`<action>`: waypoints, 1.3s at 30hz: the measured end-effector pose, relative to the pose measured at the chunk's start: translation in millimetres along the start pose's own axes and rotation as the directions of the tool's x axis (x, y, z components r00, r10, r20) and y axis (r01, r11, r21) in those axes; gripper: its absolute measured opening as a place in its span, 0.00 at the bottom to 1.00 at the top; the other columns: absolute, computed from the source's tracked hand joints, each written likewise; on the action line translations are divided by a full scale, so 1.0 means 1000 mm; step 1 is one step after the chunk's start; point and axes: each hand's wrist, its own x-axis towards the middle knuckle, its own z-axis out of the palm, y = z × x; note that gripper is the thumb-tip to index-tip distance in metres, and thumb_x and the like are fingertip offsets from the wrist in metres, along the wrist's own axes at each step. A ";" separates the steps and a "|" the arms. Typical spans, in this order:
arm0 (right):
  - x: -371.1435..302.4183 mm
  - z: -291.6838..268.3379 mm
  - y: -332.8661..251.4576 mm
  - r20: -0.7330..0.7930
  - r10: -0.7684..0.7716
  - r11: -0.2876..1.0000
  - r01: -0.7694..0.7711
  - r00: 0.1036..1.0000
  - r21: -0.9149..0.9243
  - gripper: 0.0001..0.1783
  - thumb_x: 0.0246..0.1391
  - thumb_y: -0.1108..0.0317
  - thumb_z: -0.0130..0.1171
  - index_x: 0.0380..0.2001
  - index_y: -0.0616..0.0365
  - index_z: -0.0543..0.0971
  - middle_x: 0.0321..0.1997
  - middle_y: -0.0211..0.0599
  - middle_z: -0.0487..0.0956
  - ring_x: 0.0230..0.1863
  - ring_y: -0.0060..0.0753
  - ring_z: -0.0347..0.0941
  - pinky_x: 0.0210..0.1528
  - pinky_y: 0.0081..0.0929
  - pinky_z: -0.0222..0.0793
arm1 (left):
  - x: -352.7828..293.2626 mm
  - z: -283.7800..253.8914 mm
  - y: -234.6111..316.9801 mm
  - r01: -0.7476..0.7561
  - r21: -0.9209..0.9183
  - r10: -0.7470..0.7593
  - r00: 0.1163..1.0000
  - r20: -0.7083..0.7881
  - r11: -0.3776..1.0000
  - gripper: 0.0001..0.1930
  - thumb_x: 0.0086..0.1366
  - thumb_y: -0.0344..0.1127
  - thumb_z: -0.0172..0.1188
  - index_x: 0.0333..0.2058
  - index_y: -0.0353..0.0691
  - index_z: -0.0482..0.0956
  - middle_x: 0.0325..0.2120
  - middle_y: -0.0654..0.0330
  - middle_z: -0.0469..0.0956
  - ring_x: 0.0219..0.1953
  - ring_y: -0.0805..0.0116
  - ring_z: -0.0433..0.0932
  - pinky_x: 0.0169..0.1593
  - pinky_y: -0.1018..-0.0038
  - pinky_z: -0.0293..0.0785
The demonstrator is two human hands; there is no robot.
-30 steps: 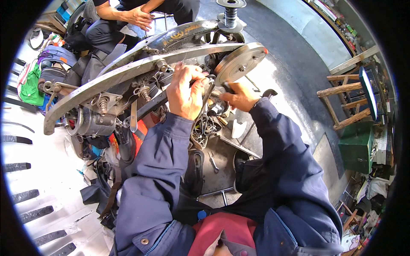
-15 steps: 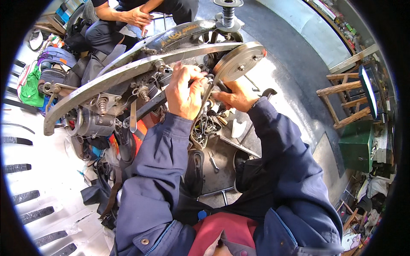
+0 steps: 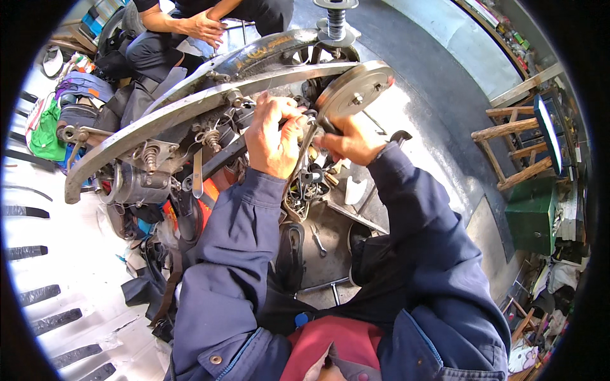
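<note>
An old metal machine, seemingly a hand-cranked sewing machine, stands before me with its long curved arm (image 3: 162, 117) sloping down leftward. My left hand (image 3: 273, 136) is closed beside its mechanism, fingers pinched together; what they hold is too hidden to name. Just below the round metal wheel (image 3: 349, 95), my right hand (image 3: 354, 143) is wrapped round a dark handle (image 3: 330, 126), whose other end I cannot make out. Between both hands a thin metal rod (image 3: 304, 149) runs downward. A spool of dark thread (image 3: 335, 26) rises at the machine's top.
Below my hands lies a tray of small metal parts (image 3: 304, 190). A small wrench (image 3: 319, 241) rests between my shoes. Opposite sits another person with clasped hands (image 3: 206, 28). Bags (image 3: 86, 89) are piled left; a wooden-legged stool (image 3: 508, 133) and green box (image 3: 532, 216) are right.
My right hand has shifted slightly, its fingers turning near the wheel. My left hand keeps its place. The other person's hands have moved closer together.
</note>
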 end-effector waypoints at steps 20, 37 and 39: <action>0.000 -0.075 0.010 -0.438 0.047 0.881 0.169 0.898 0.441 0.10 0.60 0.64 0.59 0.31 0.60 0.79 0.21 0.26 0.74 0.18 0.19 0.69 0.21 0.19 0.62 | -0.001 0.001 0.000 0.007 -0.016 -0.007 1.000 -0.003 1.000 0.08 0.68 0.35 0.62 0.33 0.39 0.75 0.32 0.57 0.81 0.39 0.62 0.84 0.71 0.51 0.59; -0.002 -0.068 -0.003 -0.436 0.152 0.810 0.142 0.887 0.569 0.13 0.61 0.61 0.62 0.30 0.59 0.78 0.19 0.27 0.74 0.16 0.20 0.70 0.19 0.19 0.65 | 0.000 0.001 0.001 0.004 -0.006 -0.004 1.000 -0.015 1.000 0.07 0.63 0.29 0.65 0.33 0.40 0.75 0.33 0.56 0.83 0.39 0.53 0.83 0.68 0.50 0.64; 0.003 -0.074 0.021 -0.483 0.245 0.867 0.034 0.840 0.498 0.11 0.62 0.61 0.60 0.33 0.57 0.81 0.20 0.26 0.74 0.17 0.21 0.70 0.20 0.20 0.66 | -0.001 0.001 0.001 0.013 -0.011 -0.013 1.000 -0.010 1.000 0.07 0.64 0.30 0.65 0.33 0.39 0.75 0.33 0.56 0.82 0.39 0.56 0.83 0.68 0.51 0.63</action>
